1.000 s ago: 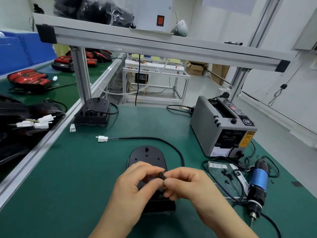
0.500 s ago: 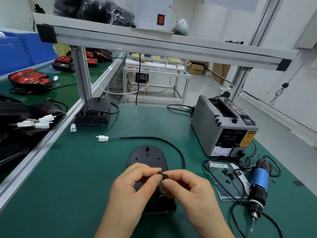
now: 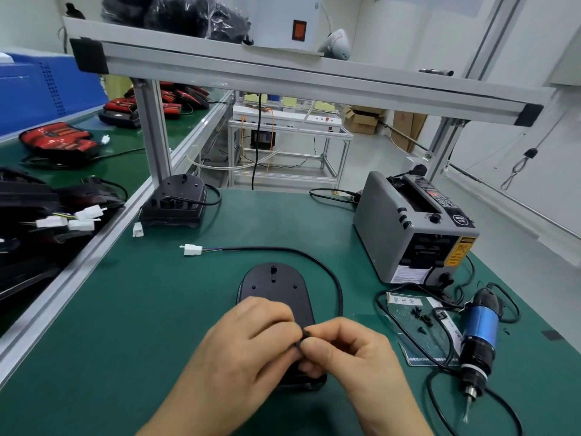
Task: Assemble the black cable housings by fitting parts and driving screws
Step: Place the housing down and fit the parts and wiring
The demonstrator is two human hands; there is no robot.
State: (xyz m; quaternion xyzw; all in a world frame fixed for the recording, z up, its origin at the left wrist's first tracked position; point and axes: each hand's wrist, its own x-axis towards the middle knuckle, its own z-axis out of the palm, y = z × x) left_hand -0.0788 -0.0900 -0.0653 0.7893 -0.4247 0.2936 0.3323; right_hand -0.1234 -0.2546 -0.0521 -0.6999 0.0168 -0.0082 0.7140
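Housing [image 3: 273, 287] flat on mat [image 3: 141, 325], right under both hands. Tiny black part [image 3: 303, 337] pinched between left hand [image 3: 248, 344] and right hand [image 3: 349, 350], just above housing. Likely trouble: slipping out of so slight a pinch and vanishing against black plastic, or seating askew, hands blocking sightline. At right, screwdriver [image 3: 479, 335] lying untouched.
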